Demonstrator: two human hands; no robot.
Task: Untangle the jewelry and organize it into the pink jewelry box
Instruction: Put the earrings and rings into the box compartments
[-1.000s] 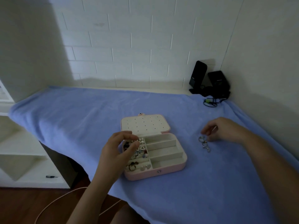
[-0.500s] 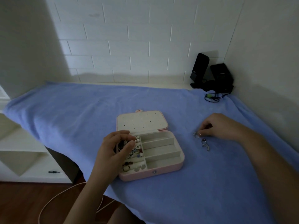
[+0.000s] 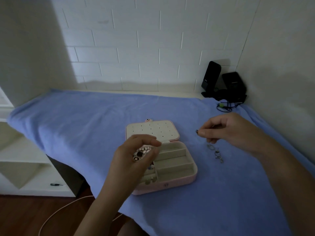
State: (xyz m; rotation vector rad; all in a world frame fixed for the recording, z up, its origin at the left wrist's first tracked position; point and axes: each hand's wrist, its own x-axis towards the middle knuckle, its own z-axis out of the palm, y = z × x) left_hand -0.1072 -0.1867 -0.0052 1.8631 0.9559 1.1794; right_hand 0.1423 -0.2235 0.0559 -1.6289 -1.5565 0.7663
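1. The pink jewelry box (image 3: 170, 183) sits open near the middle of the bench (image 3: 180, 94), on a blue cloth (image 3: 85, 126) that covers the top and hangs over its near left edge; its lid (image 3: 151, 130) lies folded back on the far side, cream lining with rows of small holes facing up.
2. The left hand (image 3: 134, 160) is over the left part of the box, fingers and thumb curled round a clump of jewelry (image 3: 140, 153) with dark, pink and pale bits showing; whether the clump touches the box I cannot tell.
3. The long compartments on the right of the box show cream lining; a few pale studs lie in the small left compartments by the near wall.
4. The right hand (image 3: 228, 130) is to the right of the box, apart from it; thumb and forefinger pinch a small piece (image 3: 197, 132), too small to tell its kind.
5. Several silver pieces (image 3: 215, 153) lie on the cloth just near of that hand, between it and the box's right wall.
6. Two black speakers (image 3: 223, 84) stand in the far right corner against the white brick wall (image 3: 153, 48); a dark cable (image 3: 223, 106) with a green plug lies just before them.
7. A white shelf unit (image 3: 25, 160) stands at left, a small dark tool (image 3: 56, 184) on its lowest board; a pale cord (image 3: 56, 213) runs over the wooden floor (image 3: 25, 218).
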